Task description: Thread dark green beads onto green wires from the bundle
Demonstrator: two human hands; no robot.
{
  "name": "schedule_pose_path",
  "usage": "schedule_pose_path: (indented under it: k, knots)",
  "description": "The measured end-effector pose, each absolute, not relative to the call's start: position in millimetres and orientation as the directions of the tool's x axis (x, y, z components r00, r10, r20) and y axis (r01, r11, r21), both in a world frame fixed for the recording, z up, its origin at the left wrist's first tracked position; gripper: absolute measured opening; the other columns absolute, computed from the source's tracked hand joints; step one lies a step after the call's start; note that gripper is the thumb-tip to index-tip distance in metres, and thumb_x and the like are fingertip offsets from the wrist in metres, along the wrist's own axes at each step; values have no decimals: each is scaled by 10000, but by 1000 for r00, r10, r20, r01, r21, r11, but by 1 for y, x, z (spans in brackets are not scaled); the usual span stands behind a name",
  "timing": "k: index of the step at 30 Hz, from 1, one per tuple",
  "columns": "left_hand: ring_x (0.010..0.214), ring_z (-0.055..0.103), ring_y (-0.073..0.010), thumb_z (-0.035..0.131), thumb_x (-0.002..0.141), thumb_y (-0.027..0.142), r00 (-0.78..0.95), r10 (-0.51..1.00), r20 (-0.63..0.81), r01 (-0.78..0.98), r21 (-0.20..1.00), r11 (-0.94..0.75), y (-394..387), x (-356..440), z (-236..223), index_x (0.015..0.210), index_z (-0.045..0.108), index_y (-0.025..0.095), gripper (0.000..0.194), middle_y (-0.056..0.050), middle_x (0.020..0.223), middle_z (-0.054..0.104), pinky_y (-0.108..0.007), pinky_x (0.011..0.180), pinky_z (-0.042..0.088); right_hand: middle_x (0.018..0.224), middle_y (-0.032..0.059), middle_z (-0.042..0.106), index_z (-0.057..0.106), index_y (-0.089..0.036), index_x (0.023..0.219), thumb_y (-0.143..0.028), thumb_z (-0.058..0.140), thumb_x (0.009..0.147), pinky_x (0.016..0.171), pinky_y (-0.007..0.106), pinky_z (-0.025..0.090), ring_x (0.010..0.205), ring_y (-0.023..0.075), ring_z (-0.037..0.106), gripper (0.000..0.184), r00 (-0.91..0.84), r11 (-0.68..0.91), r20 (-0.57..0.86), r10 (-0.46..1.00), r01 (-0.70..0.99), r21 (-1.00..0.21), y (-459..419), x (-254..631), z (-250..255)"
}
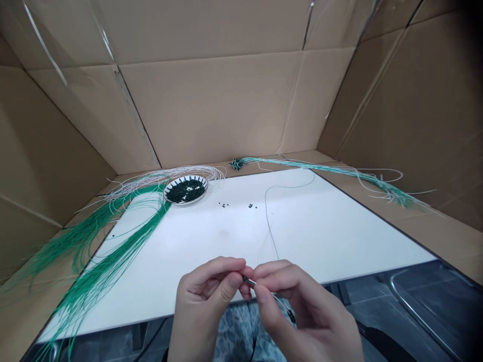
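Note:
Both hands meet close to the table's near edge. My left hand is closed in a pinch on a tiny dark bead. My right hand pinches a thin white wire, whose pale shiny end reaches the bead between the fingertips. Whether the end passes through the bead I cannot tell. Below the right fingers the wire runs down to a small dark piece, partly hidden by the hand. A thin dark green strand curves across the table from behind the right hand.
A patterned dish of dark beads stands on the white table. Several loose beads lie mid-table. Green strands and white wires spread at left; a bundle of finished-looking strands lies behind. Cardboard walls enclose the table.

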State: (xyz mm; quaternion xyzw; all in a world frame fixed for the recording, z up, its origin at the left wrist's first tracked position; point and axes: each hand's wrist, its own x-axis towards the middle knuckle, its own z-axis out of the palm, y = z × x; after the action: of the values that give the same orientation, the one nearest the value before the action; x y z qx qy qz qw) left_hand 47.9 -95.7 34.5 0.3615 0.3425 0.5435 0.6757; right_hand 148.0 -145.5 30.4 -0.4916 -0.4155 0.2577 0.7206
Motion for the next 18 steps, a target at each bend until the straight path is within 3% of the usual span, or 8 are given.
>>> schedule_pose_path:
  k: [18]
  knots:
    - [506, 661, -86, 1036, 491, 384, 178, 975, -136, -508, 836, 209, -98, 51, 38, 644, 854, 242, 277, 2, 607, 790, -140, 543, 570, 737, 11, 763, 727, -249, 716, -102, 721, 806, 647, 254, 617, 643, 178, 732, 172, 557, 386, 360, 748, 76, -920, -147, 148, 29]
